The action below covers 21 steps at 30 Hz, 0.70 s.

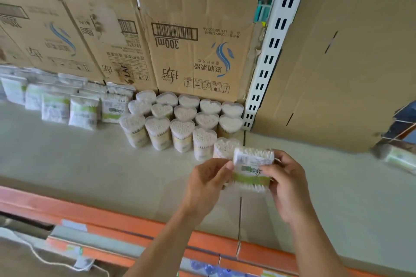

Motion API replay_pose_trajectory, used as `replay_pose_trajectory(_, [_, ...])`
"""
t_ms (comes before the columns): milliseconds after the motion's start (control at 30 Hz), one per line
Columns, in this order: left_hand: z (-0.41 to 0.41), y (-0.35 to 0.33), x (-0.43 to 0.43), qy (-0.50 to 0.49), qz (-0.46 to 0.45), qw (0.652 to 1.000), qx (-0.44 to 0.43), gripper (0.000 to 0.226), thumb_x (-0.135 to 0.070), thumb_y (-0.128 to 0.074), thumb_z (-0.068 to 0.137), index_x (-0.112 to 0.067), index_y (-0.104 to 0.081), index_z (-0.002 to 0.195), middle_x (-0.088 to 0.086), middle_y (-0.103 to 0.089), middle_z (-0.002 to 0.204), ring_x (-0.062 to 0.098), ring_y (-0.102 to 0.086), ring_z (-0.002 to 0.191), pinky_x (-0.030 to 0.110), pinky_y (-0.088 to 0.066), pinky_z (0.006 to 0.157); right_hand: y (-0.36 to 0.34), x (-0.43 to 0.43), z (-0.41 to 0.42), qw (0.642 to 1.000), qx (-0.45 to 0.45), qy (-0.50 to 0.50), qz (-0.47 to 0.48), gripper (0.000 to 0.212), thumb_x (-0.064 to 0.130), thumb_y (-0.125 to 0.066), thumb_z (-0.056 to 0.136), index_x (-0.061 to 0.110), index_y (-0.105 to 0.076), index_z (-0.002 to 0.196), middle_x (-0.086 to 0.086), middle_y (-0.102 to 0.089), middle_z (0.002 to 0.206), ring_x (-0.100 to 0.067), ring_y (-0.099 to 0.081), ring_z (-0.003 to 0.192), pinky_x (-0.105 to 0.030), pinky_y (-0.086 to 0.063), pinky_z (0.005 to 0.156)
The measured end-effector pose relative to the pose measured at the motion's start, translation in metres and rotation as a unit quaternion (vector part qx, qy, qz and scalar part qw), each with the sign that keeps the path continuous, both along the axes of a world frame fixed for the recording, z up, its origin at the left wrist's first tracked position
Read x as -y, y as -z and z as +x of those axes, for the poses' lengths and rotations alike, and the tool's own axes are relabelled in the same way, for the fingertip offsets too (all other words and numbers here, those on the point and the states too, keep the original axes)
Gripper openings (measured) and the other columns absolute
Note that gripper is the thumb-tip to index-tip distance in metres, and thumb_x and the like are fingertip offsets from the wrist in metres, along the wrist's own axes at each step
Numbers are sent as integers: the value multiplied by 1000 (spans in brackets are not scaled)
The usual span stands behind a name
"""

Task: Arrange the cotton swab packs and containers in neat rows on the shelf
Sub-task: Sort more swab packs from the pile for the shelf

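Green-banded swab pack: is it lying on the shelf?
No, the left hand and right hand hold the swab pack above the shelf.

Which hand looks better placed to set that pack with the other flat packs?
Probably the left hand: it grips the pack by its left edge, and the flat packs stand to the left, beyond the heart-shaped containers. The right hand would have to reach across.
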<state>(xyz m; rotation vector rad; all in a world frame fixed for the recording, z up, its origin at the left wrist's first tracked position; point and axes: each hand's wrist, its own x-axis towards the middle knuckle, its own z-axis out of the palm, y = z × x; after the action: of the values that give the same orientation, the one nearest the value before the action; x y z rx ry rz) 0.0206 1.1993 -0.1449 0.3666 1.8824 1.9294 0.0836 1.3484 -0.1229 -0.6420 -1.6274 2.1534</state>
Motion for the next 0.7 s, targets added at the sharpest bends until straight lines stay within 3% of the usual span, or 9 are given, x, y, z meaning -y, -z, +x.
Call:
replay_pose_trajectory(133, [-5,-16,16,41,-2,999,28,33,-32,-66,75,-10,-69,98,8,-68,86,11,-62,76,24,-53,62,-7,16,-7,999,-13,-41,13,27,10,-64,64,7,-66,90,-15,-71,82,-28,-68,73,-34,-54,57])
replay_pose_trajectory(267, [-13,-23,49,12,12,999,50,37,-27,-66,74,-5,-67,103,20,-69,99,20,-64,82,29,-51,67,-15,39,-20,994,-42,-84,54,19,13,-66,67,16,-71,85,-8,-72,80,-21,-67,73,-30,-54,60])
replay_pose_trajectory(333, [-18,-26,70,-19,33,998,52,35,-24,-65,75,-3,-67,104,18,-69,95,21,-63,80,28,-51,64,-18,56,-28,989,-51,-113,76,13,18,-67,69,20,-72,81,-3,-70,76,-19,-64,69,-31,-53,58])
replay_pose_trajectory(433, [-28,-32,104,-75,85,992,64,32,-18,-65,75,1,-66,101,11,-68,85,15,-61,70,22,-49,56,-21,85,-42,982,-55,-153,93,13,21,-70,70,14,-67,79,-4,-67,70,-16,-61,63,-29,-52,55])
replay_pose_trajectory(567, [-46,-34,149,-156,182,964,118,29,-6,-71,74,-2,-61,101,8,-65,79,11,-61,61,20,-49,54,-17,129,-66,981,-44,-169,83,16,9,-75,73,6,-60,81,-3,-65,67,-14,-60,61,-27,-54,57])
replay_pose_trajectory(633, [-54,-31,170,-167,218,949,151,37,-2,-71,74,-2,-58,109,10,-66,84,13,-64,66,20,-53,59,-14,152,-81,986,-29,-148,69,15,-2,-71,79,6,-59,80,0,-64,65,-15,-61,61,-27,-55,59])
replay_pose_trajectory(700, [-63,-28,189,-146,199,953,173,44,-9,-70,71,0,-58,113,13,-68,94,17,-66,76,24,-56,68,-12,176,-95,990,-15,-129,61,12,-4,-68,81,5,-59,81,1,-66,65,-15,-63,62,-30,-57,63])
